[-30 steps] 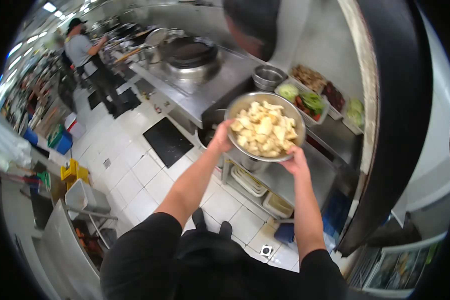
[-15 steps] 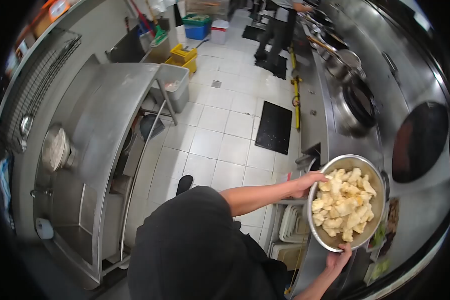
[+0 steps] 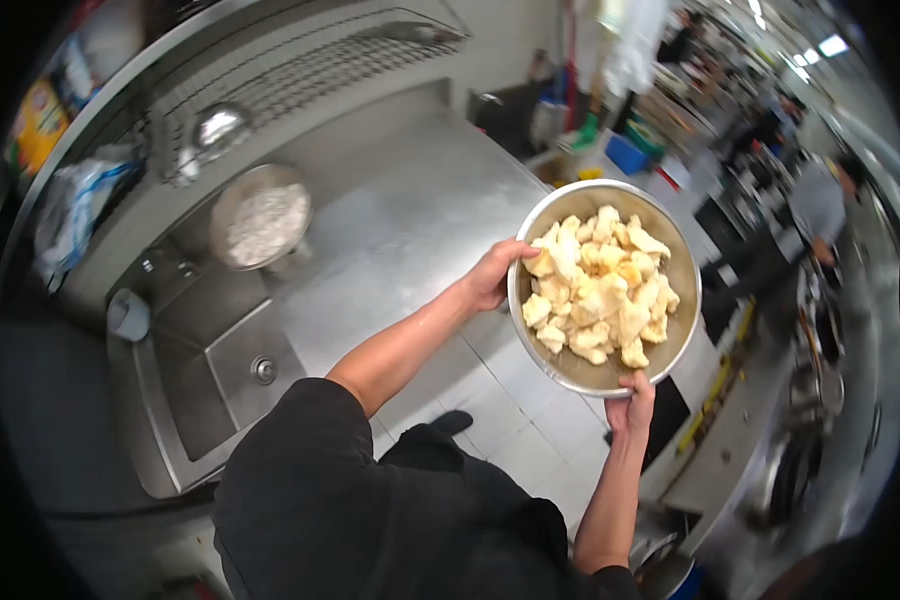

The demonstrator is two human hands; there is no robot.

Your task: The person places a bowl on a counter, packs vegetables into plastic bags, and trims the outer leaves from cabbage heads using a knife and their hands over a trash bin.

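Metal bowl at the centre of the action, and we have it up in the air, well out in front of the body, piled with pale yellow, lumpy pieces! We see the left hand clamped on the near left of the rim, thumb over the edge, while the right hand grips the bottom of the rim as we look at it, thumb on top too. Both hands are firmly on this bowl, folks, and we see white floor tiles below it. Over on the left, we get a broad steel counter running into a sink, its round drain in plain sight. Behind the basin sits a second bowl with whitish contents we can't make out, and a white container rests at the sink's far left corner. Above that, we spot a wire rack along the wall. Swing across to the right and we find a person in a grey top beside the cooking line, well apart from our bowl, with dark pans further down, blurred at the edge of our view.
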